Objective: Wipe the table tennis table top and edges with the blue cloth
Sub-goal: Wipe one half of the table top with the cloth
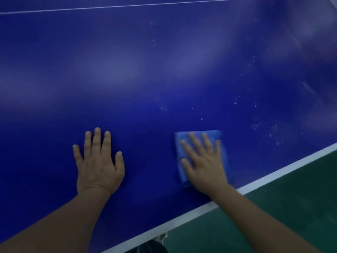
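The dark blue table tennis table top (145, 73) fills most of the view. Its white near edge line (273, 177) runs diagonally from bottom centre to the right. A folded blue cloth (198, 135) lies flat on the table close to that edge. My right hand (202, 161) presses on the cloth with spread, straight fingers and looks blurred. My left hand (98, 161) rests flat on the bare table to the left of the cloth, fingers straight.
Small white specks (255, 125) dot the table to the right of and beyond the cloth. A thin white line (127, 6) crosses the far part of the table. Green floor (273, 216) lies below the near edge.
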`<action>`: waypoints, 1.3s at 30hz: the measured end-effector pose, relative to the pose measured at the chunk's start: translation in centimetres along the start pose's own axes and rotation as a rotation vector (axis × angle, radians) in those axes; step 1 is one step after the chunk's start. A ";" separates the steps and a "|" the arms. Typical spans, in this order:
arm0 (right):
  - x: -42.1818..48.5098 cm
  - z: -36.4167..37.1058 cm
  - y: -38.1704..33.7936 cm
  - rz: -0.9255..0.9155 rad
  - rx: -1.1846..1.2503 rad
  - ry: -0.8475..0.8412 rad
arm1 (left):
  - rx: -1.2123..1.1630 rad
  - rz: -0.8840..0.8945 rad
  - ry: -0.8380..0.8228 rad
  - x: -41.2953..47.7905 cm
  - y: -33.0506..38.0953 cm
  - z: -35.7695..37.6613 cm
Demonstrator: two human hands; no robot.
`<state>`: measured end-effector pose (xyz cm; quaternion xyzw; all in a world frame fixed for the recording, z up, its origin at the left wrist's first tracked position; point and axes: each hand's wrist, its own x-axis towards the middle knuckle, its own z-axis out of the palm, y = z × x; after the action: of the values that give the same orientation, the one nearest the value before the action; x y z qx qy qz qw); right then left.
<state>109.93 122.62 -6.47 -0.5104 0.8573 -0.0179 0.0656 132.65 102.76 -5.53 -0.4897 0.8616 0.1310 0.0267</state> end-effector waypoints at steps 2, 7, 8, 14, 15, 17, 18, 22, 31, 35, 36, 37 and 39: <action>0.5 -1.0 4.8 0.321 -0.016 -0.038 | 0.004 0.000 -0.001 0.0 -0.1 0.1; -1.6 -1.1 4.3 0.560 0.010 -0.058 | 0.011 0.007 0.003 0.0 -0.1 0.2; -1.3 -0.8 1.9 0.488 0.013 -0.049 | 0.008 0.009 0.002 0.0 -0.1 0.2; 10.9 0.8 -14.6 -0.001 0.112 0.013 | -0.052 -0.001 0.026 -0.2 0.1 0.3; 13.9 0.8 -16.5 -0.018 0.141 -0.005 | -0.055 -0.008 0.029 -0.2 0.1 0.3; 18.6 0.5 -18.4 -0.021 0.142 -0.028 | -0.045 -0.012 0.023 -0.2 0.3 0.2; 19.9 0.3 -18.2 -0.016 0.132 -0.030 | -0.040 -0.008 0.017 -0.2 0.3 0.2; 16.6 -0.3 -8.8 0.207 0.097 0.007 | -0.046 0.002 -0.006 -0.1 0.2 0.2; 7.9 -2.7 7.4 0.921 0.109 0.030 | -0.016 0.005 -0.002 0.0 0.2 0.4; 10.3 -0.4 -6.2 0.279 0.046 0.052 | -0.009 0.003 -0.009 -0.1 0.1 0.5; 9.7 0.0 -9.0 0.047 0.036 0.034 | -0.011 0.004 -0.005 0.0 0.1 0.5; 9.0 0.2 -10.3 -0.137 0.034 0.012 | -0.014 0.003 -0.005 0.0 0.1 0.5; 8.6 0.0 -8.3 -0.300 0.049 0.013 | -0.021 0.000 -0.007 0.0 0.0 0.4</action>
<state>113.12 111.10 -6.49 -0.6310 0.7710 -0.0516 0.0689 132.58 102.86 -5.91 -0.4892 0.8602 0.1417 0.0248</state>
